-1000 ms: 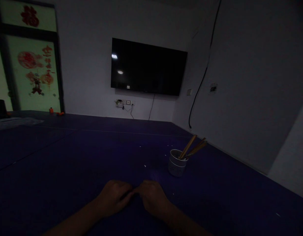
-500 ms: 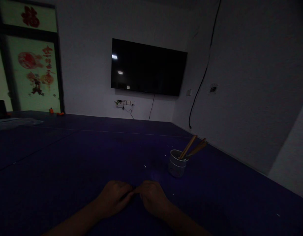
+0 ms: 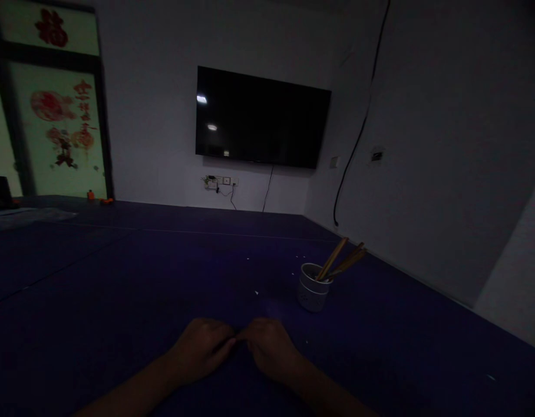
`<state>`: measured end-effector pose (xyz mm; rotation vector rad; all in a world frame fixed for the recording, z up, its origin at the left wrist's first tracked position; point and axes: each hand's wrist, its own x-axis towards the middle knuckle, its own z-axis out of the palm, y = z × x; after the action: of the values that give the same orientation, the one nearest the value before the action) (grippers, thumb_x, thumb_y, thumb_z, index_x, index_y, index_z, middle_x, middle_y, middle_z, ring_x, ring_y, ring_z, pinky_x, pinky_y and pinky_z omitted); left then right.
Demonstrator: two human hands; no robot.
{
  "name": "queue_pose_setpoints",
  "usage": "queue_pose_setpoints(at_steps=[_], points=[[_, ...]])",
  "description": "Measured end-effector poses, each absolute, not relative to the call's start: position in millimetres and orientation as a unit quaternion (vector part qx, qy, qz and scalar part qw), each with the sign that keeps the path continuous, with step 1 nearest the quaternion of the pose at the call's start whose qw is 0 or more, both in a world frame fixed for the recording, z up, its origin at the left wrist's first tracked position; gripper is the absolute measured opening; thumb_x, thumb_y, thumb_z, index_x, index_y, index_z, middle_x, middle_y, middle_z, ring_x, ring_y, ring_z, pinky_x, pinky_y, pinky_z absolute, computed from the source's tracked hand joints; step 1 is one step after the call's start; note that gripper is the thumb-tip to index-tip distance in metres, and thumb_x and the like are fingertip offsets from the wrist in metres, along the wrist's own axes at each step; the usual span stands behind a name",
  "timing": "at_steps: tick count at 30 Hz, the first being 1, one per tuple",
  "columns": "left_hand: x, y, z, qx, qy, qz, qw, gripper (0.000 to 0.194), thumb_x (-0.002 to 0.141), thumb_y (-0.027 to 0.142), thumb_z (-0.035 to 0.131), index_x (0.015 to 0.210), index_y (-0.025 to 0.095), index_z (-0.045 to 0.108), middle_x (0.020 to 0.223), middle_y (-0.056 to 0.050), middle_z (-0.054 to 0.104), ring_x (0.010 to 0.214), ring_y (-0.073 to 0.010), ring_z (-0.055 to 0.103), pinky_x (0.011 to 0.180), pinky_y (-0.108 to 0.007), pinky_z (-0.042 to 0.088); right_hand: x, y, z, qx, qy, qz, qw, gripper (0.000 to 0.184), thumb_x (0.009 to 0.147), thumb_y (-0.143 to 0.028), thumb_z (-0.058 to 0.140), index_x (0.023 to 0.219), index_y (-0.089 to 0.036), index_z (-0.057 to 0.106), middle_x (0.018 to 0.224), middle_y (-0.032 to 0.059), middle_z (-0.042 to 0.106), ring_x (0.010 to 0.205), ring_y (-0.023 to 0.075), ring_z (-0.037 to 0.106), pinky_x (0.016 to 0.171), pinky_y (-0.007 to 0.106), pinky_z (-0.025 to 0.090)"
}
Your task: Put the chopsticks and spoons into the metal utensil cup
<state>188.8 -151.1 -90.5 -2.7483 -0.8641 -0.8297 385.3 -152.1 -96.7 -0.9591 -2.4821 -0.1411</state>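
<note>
My left hand [image 3: 201, 348] and my right hand [image 3: 270, 347] rest low on the dark blue surface [image 3: 120, 278], fingertips meeting between them. Both hands have their fingers curled and pressed together in a pinch. The light is too dim to show what lies between the fingertips. A small white cup [image 3: 311, 288] stands a little beyond and to the right of my right hand. Several wooden sticks [image 3: 342, 260] lean out of it toward the right.
A black television [image 3: 261, 117] hangs on the far wall, with sockets and cables below it. A black cable [image 3: 358, 133] runs down the right wall. A door with red paper decorations [image 3: 61, 124] is at the far left. Small white specks dot the surface.
</note>
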Motion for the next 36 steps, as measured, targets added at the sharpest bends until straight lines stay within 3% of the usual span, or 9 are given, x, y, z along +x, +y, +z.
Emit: queue_pose_setpoints(at_steps=[15,21,26,31,36], points=[[187.9,-150.8,-91.0,-0.917,-0.295,-0.26,0.065,0.033,0.093,0.028,0.032,0.078,0.018,0.06,0.067,-0.002,0.065,0.059,-0.0124,0.06,0.054,-0.022,0.04,386.6,-148.7,-100.4,-0.348,-0.901,-0.055,0.253,0.036,0.073,-0.004,0.044,0.092,-0.022,0.068,0.081,0.0021,0.071,0.072,0.0161,0.063,0.067,0.026,0.047],[187.4,-149.2,-92.5,-0.917,-0.304,-0.249,0.063,0.03,0.092,0.028,0.033,0.082,0.019,0.06,0.071,-0.003,0.066,0.063,-0.0134,0.062,0.057,-0.022,0.042,390.8,-145.2,-97.3,-0.357,-0.834,-0.094,0.41,0.038,0.072,-0.002,0.041,0.092,-0.022,0.067,0.081,0.0034,0.069,0.075,0.0164,0.062,0.069,0.028,0.049],[188.2,-150.3,-90.3,-0.919,-0.297,-0.253,0.057,0.03,0.093,0.029,0.033,0.083,0.019,0.06,0.07,-0.002,0.066,0.063,-0.0126,0.062,0.058,-0.022,0.042,405.9,-143.5,-75.4,-0.438,-0.645,-0.271,0.565,0.036,0.083,-0.014,0.044,0.116,-0.022,0.054,0.116,0.0087,0.058,0.11,0.024,0.052,0.092,0.046,0.041],[188.1,-150.9,-90.6,-0.916,-0.292,-0.268,0.057,0.032,0.093,0.031,0.033,0.082,0.019,0.06,0.069,-0.002,0.066,0.061,-0.0116,0.061,0.056,-0.021,0.042,438.1,-131.7,-59.2,-0.511,-0.49,-0.405,0.578,0.07,0.081,-0.033,0.059,0.14,-0.016,0.024,0.142,0.0191,0.03,0.129,0.0344,0.031,0.098,0.057,0.029],[187.8,-149.1,-93.6,-0.913,-0.285,-0.286,0.055,0.033,0.093,0.032,0.033,0.082,0.019,0.061,0.067,-0.002,0.065,0.059,-0.011,0.06,0.057,-0.02,0.043,462.1,-119.2,-60.0,-0.596,-0.453,-0.363,0.555,0.107,0.072,-0.058,0.062,0.144,-0.007,0.002,0.147,0.0267,0.01,0.134,0.0396,0.015,0.1,0.061,0.021]])
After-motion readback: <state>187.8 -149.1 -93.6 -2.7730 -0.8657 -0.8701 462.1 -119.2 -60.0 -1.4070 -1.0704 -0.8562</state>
